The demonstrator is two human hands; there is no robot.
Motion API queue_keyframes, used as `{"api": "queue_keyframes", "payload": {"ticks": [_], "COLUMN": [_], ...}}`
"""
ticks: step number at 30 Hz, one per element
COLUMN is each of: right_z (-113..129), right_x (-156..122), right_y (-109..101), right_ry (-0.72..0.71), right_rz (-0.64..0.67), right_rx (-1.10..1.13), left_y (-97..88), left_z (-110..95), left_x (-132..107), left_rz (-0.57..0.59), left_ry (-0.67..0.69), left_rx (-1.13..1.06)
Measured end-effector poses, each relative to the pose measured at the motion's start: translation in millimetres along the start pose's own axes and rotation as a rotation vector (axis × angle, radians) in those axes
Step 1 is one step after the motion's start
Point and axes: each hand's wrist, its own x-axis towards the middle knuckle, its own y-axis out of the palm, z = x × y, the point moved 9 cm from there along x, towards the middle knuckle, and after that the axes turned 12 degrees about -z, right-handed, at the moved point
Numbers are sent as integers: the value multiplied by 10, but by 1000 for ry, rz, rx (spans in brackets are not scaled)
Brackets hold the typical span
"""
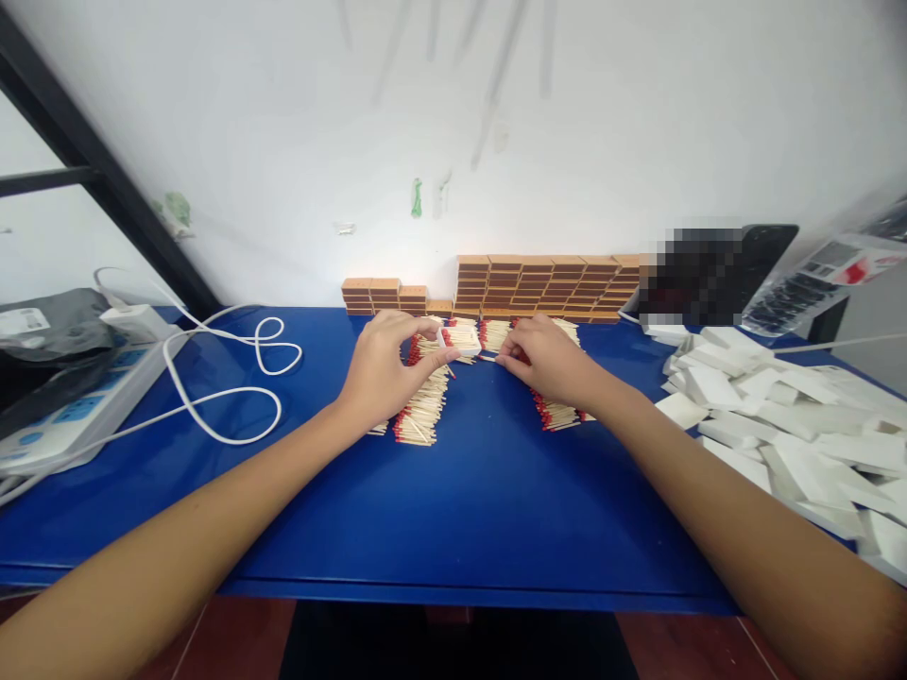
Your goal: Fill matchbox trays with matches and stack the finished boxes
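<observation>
My left hand (388,364) pinches a small white matchbox tray (460,340) between thumb and fingers, tilted above the blue table. Matches with red heads lie inside the tray. To its right, my right hand (542,354) is closed, with a match (488,357) sticking out from its fingertips toward the tray. Below my left hand runs a row of loose matches (421,416), heads mostly to the left. Another pile of matches (559,414) lies under my right hand, partly hidden by it. More matches (494,332) lie between the hands, behind the tray.
Stacked brown matchboxes (539,283) line the wall. White empty trays (772,406) are heaped at the right, near a dark phone-like device (769,264) and a plastic-wrapped package (814,279). A white cable (233,439) and power strip (85,416) occupy the left of the blue table (468,529).
</observation>
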Motion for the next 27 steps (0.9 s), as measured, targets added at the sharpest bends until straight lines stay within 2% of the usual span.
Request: {"api": "queue_keyframes", "payload": {"ticks": [2,7,9,12,16,21,27], "right_z": [31,130,218,422,621,625,627], "right_x": [8,21,13,-4,-30,-37,-28], "right_y": [-82,-485,-579,-584,-478,-430,-499], "right_ry": [-10,19,20,-39,-110,-86,-21], "right_rz": [-25,-233,-275,-260,-195,-173,-188], "right_rx": [9,119,188,270,314,349,381], "left_y": [3,20,39,65,88,102,140], "left_z": [11,23,37,44,-6,-80,-76], "left_x": [-2,-7,-17,-36,-54,-56,-64], "left_rz": [6,19,30,42,56,77,133], "left_ry": [-2,0,-9,-7,46,91,56], "left_rx": [10,28,21,-7,-50,-88,-92]}}
